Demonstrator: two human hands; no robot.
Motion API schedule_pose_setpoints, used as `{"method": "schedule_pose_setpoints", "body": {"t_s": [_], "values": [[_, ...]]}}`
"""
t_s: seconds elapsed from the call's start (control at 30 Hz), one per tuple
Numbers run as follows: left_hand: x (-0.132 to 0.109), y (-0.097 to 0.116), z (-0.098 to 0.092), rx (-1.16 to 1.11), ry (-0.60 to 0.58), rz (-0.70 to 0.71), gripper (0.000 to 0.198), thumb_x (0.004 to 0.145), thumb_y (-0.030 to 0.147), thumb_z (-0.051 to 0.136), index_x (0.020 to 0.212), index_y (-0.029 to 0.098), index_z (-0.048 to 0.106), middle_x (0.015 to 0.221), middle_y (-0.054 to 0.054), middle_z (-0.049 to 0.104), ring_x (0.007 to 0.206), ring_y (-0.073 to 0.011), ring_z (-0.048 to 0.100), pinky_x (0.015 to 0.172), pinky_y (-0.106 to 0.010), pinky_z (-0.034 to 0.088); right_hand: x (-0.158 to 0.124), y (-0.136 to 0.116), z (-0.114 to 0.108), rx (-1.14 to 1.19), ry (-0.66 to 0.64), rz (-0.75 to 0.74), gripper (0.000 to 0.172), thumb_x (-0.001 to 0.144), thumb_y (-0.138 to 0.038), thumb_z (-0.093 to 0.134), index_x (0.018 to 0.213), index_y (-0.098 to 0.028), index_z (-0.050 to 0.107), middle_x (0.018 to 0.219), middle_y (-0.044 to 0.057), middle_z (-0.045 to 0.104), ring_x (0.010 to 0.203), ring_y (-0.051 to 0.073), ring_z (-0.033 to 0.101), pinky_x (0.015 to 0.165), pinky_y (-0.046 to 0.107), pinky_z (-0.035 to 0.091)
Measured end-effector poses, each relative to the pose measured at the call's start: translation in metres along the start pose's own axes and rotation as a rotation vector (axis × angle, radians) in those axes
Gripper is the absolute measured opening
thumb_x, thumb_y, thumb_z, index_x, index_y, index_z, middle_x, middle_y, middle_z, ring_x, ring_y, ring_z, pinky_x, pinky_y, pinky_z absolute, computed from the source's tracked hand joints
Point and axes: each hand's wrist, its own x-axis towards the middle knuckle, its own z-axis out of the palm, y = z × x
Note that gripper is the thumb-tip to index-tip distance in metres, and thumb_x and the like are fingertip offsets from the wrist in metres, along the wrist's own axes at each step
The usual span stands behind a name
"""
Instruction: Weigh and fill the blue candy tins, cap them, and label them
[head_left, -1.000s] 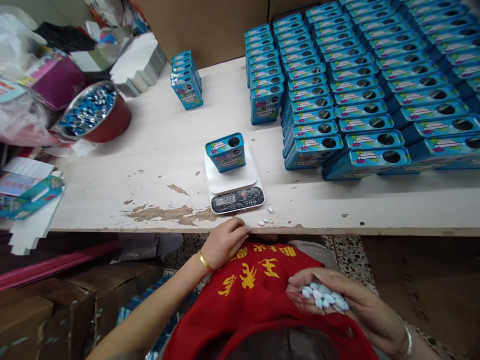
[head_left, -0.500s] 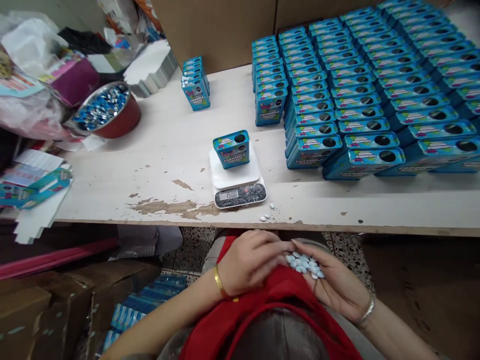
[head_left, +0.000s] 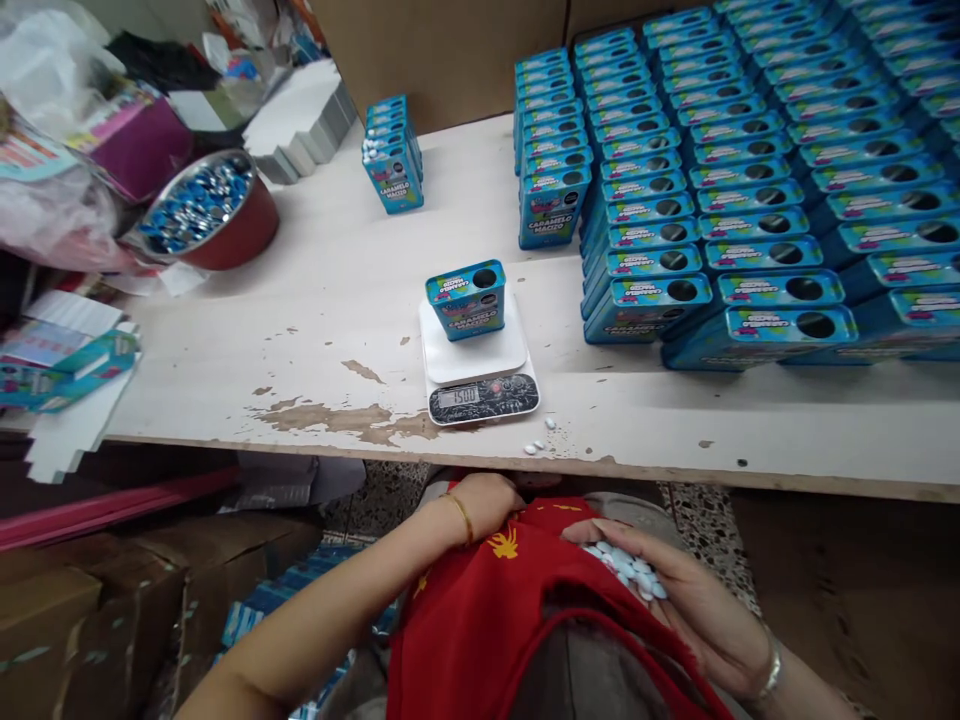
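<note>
My left hand (head_left: pixel 486 503), with a gold bracelet at the wrist, is at the upper left edge of a red apron (head_left: pixel 480 610) on my lap. Its fingers curl down over the cloth and the tips are hidden. Cupped palm up at the right, my right hand (head_left: pixel 694 590) holds a small heap of pale blue and white candies (head_left: pixel 628 572). In front of me, a blue tin (head_left: pixel 469 300) with an open round hole in its lid stands on a white digital scale (head_left: pixel 484 400), whose display appears to read 150.0. A few loose candies (head_left: pixel 534 447) lie near the table edge.
Rows of blue tins (head_left: pixel 645 265) fill the table's right side. A short row of filled tins (head_left: pixel 395 175) stands at the back. Farther left are a red bowl (head_left: pixel 247 235) of blue-and-silver wrapped pieces, stacked white card (head_left: pixel 300 120) and bags. Cardboard boxes (head_left: pixel 45 620) stand below left.
My left hand has drawn away from the candies, to the left and onto the apron, which now spreads wider. My right hand has shifted slightly right and down with the candies.
</note>
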Motion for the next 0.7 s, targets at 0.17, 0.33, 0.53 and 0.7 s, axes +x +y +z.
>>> {"method": "schedule_pose_setpoints", "body": {"t_s": [0.17,0.33,0.53,0.7], "values": [[0.010,0.001,0.001,0.084,-0.075,0.024,0.018,0.077,0.009,0.055,0.082,0.015,0.071,0.084,-0.012,0.070,0.080,-0.0229,0.066,0.063,-0.027,0.047,0.001,0.002,-0.002,-0.001,-0.012,0.004,0.014,0.074,-0.024,0.067,0.081,-0.013,0.072,0.078,0.006,0.073,0.071,0.014,0.068,0.073,0.023,0.054],[0.001,0.009,-0.002,0.110,-0.095,-0.047,0.021,0.079,0.011,0.053,0.089,0.015,0.071,0.084,-0.012,0.069,0.080,-0.0232,0.066,0.063,-0.028,0.048,-0.001,0.005,-0.004,-0.011,-0.021,0.002,0.014,0.073,-0.024,0.068,0.082,-0.013,0.073,0.079,0.005,0.073,0.071,0.013,0.067,0.072,0.022,0.054],[-0.018,0.014,0.015,0.116,-0.022,-0.062,0.020,0.081,0.013,0.052,0.093,0.013,0.068,0.088,-0.011,0.068,0.082,-0.0228,0.064,0.064,-0.029,0.048,-0.001,0.007,0.001,-0.091,-0.021,0.015,0.017,0.069,-0.029,0.072,0.079,-0.016,0.073,0.081,0.004,0.072,0.073,0.013,0.066,0.073,0.021,0.053],[-0.030,0.018,0.029,0.069,0.078,-0.056,0.017,0.079,0.011,0.055,0.092,0.010,0.067,0.086,-0.010,0.068,0.081,-0.0221,0.061,0.068,-0.030,0.046,0.002,0.005,-0.001,-0.178,-0.008,0.063,0.022,0.066,-0.034,0.074,0.081,-0.019,0.074,0.086,0.004,0.072,0.076,0.013,0.065,0.070,0.019,0.051]]}}
